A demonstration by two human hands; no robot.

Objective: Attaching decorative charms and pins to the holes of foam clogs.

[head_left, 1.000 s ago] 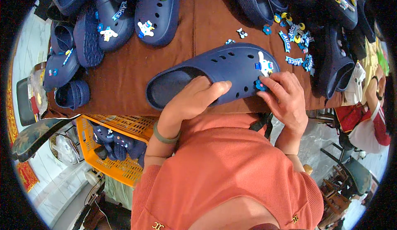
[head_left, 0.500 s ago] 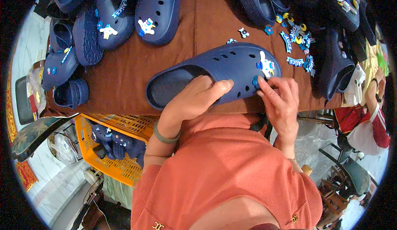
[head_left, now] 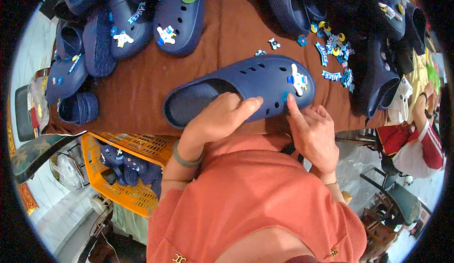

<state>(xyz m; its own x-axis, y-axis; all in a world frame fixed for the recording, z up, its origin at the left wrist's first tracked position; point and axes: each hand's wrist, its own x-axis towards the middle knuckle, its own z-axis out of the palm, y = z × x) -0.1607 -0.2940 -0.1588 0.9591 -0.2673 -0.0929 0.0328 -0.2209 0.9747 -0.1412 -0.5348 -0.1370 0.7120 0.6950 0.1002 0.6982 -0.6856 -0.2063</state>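
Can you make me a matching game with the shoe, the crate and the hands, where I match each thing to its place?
Things:
1. Big navy blue foam clog
2. Orange plastic crate
3. Left hand
4. Right hand

Places:
A. Below the table edge, with dark shoes inside
B. Fingertip pressing a small blue charm near the clog's toe
C. Lying on the brown table top, a white cartoon charm on its toe
D. Gripping the clog's side by its opening, a green bangle on the wrist

Pairs: 1-C, 2-A, 3-D, 4-B
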